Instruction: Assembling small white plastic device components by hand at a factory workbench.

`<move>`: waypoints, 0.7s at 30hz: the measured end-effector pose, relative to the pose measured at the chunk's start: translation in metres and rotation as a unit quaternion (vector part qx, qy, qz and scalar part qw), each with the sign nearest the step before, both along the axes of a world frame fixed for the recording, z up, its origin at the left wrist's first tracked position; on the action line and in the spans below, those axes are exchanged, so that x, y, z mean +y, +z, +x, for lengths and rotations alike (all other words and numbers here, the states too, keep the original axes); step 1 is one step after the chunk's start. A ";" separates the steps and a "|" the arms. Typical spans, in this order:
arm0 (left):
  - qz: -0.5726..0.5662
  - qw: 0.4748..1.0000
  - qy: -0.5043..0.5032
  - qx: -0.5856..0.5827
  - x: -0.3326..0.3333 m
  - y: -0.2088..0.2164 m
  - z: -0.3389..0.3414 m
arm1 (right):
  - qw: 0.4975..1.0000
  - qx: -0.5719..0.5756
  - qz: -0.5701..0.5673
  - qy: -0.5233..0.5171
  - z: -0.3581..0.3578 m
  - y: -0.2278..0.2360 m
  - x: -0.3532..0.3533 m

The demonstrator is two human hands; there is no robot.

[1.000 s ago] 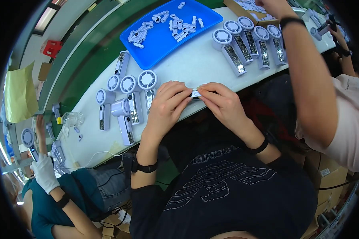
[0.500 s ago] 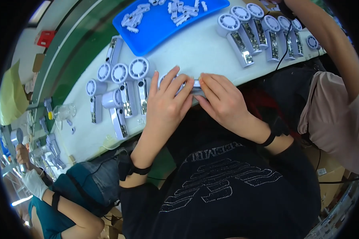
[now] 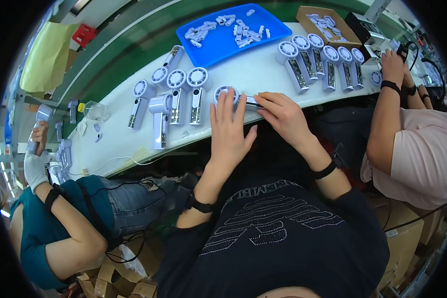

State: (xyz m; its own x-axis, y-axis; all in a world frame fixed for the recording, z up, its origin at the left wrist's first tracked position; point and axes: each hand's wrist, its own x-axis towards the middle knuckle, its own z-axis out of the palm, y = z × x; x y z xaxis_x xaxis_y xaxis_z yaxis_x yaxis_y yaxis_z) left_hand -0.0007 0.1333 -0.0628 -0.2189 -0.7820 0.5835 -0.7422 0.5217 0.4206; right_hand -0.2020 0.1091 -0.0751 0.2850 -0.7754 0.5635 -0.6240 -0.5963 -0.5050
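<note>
A lilac handheld fan [image 3: 250, 101] lies at the table's front edge, its round grille to the left and its handle to the right. Spread fingers of my left hand [image 3: 229, 130] rest over the fan's head, partly hiding the grille. At the handle's far end, my right hand [image 3: 286, 115] has thumb and fingertips pinched on it. To the left stands a cluster of similar fans [image 3: 196, 105], their handles uncovered with the insides showing. A row of more such fans [image 3: 296, 75] lies to the right, also with exposed handle interiors.
Small lilac parts lie in a blue tray [image 3: 213, 55] at the back. Beside it is a cardboard box [image 3: 345, 37] with more pieces. A yellow-capped clear bottle [image 3: 98, 111] lies at left. A co-worker at left holds a fan [image 3: 40, 116]; another person's arm [image 3: 386, 116] is at right.
The view has shifted, bringing the cardboard box into sight. My left hand's fingers have opened out over the fan's head, while my right hand stays on the handle end.
</note>
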 end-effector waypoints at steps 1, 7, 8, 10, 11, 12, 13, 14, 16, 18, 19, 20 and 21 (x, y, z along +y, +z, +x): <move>-0.010 0.999 0.006 0.053 0.003 0.000 0.000 | 1.000 -0.020 -0.004 -0.014 -0.001 0.000 0.002; 0.209 0.883 0.016 0.421 0.046 0.007 0.029 | 0.925 -0.259 0.273 -0.057 0.020 0.035 0.035; 0.253 0.854 0.009 0.455 0.049 0.014 0.034 | 0.931 -0.255 0.259 -0.044 0.023 0.041 0.038; 0.292 0.821 0.006 0.490 0.051 0.021 0.042 | 0.941 -0.247 0.232 -0.016 0.030 0.052 0.042; 0.298 0.814 0.006 0.498 0.052 0.023 0.047 | 0.941 -0.245 0.233 -0.011 0.035 0.056 0.043; 0.305 0.806 0.006 0.506 0.051 0.025 0.051 | 0.957 -0.227 0.179 0.005 0.039 0.059 0.044; 0.311 0.799 0.005 0.514 0.050 0.027 0.054 | 0.970 -0.208 0.125 0.021 0.043 0.062 0.044; 0.307 0.799 0.008 0.516 0.048 0.030 0.055 | 0.979 -0.189 0.069 0.038 0.046 0.066 0.042; 0.085 0.902 0.082 0.415 0.045 0.035 0.055 | 0.980 -0.182 0.063 0.053 0.052 0.070 0.040; -0.030 0.928 0.115 0.354 0.036 0.050 0.058 | 0.983 -0.168 0.046 0.064 0.054 0.073 0.033; -0.050 0.956 0.093 0.274 0.032 0.063 0.069 | 0.983 -0.166 0.045 0.066 0.055 0.077 0.028; -0.068 0.976 0.064 0.195 0.025 0.077 0.080 | 0.982 -0.142 0.047 0.112 0.053 0.081 0.022; -0.087 0.989 0.035 0.115 0.017 0.082 0.092 | 0.979 -0.118 0.049 0.157 0.052 0.085 0.015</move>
State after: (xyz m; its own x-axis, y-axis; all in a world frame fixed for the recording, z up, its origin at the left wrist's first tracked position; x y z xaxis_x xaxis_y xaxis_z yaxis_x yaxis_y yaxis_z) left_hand 0.0912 0.1508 0.0192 -0.0140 -0.6745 0.7381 -0.6740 0.5516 0.4914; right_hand -0.1504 0.1244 0.0103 0.3894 -0.7244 0.5689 -0.2767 -0.6811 -0.6779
